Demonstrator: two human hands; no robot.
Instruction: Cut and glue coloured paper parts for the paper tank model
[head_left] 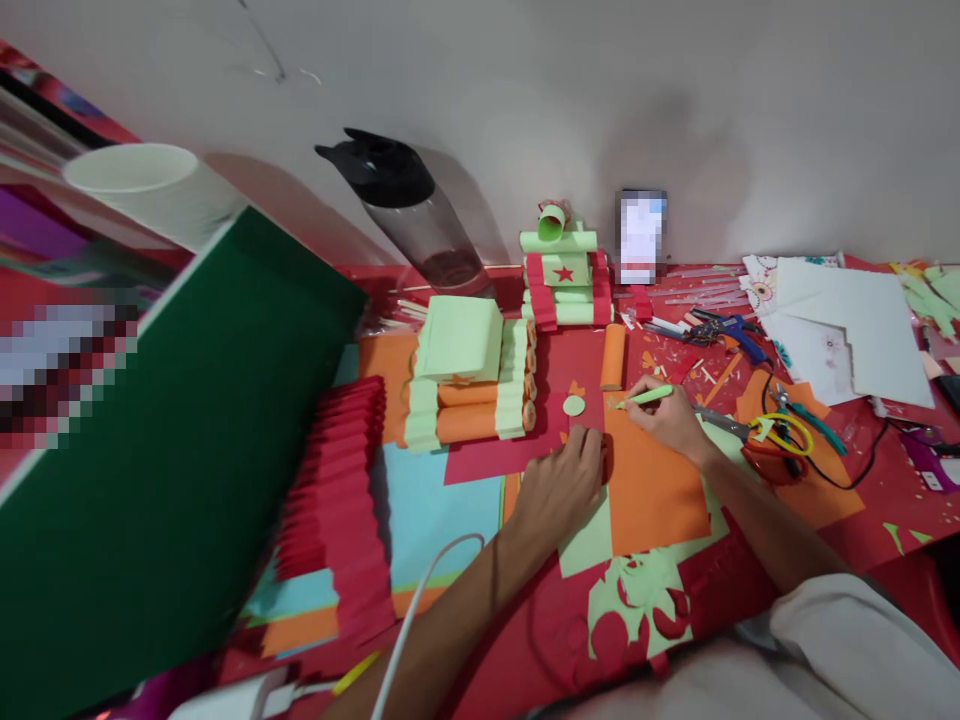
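Head: right fingers [646, 416] grip pen [652, 396] near orange sheet's [656, 495] edge; left fingers' [589, 446] hold unclear.

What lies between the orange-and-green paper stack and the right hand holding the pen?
In the head view, a pale green disc and small orange scraps lie there, then the orange sheet beneath the green pen.

Pen [652, 395] in right hand [670, 425]: light green. Sheet [660, 490] under right hand: orange. Pleated paper [349, 500] left of left hand [566, 475]: red. Board [172, 470] farther left: dark green. Bench [517, 660]: red. Star [565, 274] beyond hands: red on pale green.
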